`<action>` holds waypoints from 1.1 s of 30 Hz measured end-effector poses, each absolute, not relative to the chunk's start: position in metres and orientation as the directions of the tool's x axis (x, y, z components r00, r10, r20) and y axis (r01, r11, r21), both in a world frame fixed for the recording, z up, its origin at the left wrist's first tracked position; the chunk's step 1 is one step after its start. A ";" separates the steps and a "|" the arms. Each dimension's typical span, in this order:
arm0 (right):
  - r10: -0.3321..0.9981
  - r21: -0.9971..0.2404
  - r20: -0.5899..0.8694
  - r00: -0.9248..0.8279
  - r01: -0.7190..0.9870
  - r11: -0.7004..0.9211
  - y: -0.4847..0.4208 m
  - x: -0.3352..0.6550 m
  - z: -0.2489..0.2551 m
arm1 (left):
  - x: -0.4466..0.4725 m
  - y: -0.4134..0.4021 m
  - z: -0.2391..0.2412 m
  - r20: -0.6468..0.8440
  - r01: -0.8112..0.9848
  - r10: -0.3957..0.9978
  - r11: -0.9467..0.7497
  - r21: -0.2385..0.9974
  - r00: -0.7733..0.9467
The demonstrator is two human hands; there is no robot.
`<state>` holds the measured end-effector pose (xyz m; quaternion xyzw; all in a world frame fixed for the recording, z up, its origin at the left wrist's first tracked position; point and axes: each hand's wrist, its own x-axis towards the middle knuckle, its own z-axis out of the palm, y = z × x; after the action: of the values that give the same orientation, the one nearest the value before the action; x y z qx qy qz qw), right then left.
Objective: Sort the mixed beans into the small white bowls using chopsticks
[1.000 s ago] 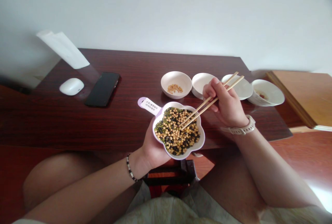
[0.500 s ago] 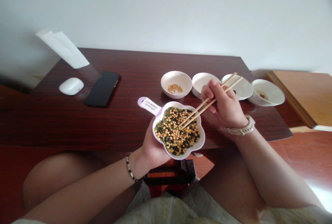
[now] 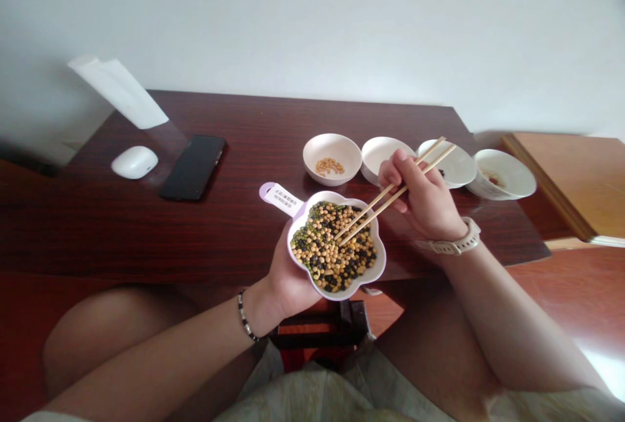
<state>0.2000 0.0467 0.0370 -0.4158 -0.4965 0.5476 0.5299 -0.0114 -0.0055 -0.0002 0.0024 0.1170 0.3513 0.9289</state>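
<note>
My left hand holds a flower-shaped bowl from below and the left, its fingers mostly hidden under it. The bowl is white with a lilac outside and a labelled handle, and it is full of mixed yellow, black and green beans. In my right hand is a pair of chopsticks. Their tips rest among the beans, slightly apart; whether a bean is between them I cannot tell. Behind stands a white bowl with some yellow beans at its bottom.
Three more white bowls stand in a row to the right: one partly behind my right hand, another with something dark inside, and the rightmost with reddish bits. A phone, a white mouse-like case and a white packet are on the left.
The chopstick tips have shifted very slightly in the beans. Both hands and the bowls stay where they were.
</note>
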 end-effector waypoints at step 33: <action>0.997 -0.979 0.071 -0.027 -0.193 0.064 0.048 0.199 0.042 | -0.011 -0.005 0.003 -0.224 -0.643 0.636 0.765 0.052 0.739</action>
<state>0.1989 0.0481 0.0424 -0.4240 -0.4745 0.5368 0.5541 -0.0108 -0.0053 0.0029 -0.0146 0.1150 0.3428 0.9322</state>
